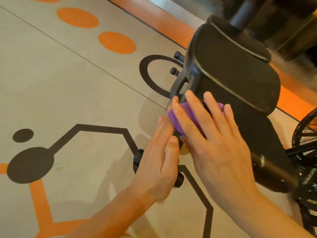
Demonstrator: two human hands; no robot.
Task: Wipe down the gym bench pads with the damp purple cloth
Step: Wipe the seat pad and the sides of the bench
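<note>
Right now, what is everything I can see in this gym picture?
Bench pads: two, black, upper right, one beyond the other.
Cloth: one, purple, on the near pad's left edge, under the hands.
Bench frame: one, black, left of the pads, with knobs.
Fan: one, black, right edge.
Floor: grey, with orange dots and black lines.
Left hand: flat, fingers straight beside the cloth.
Right hand: flat, spread fingers pressing the cloth.

Patterned floor [68,83] carries black bench [240,93]; purple cloth [185,115] on pad.
</note>
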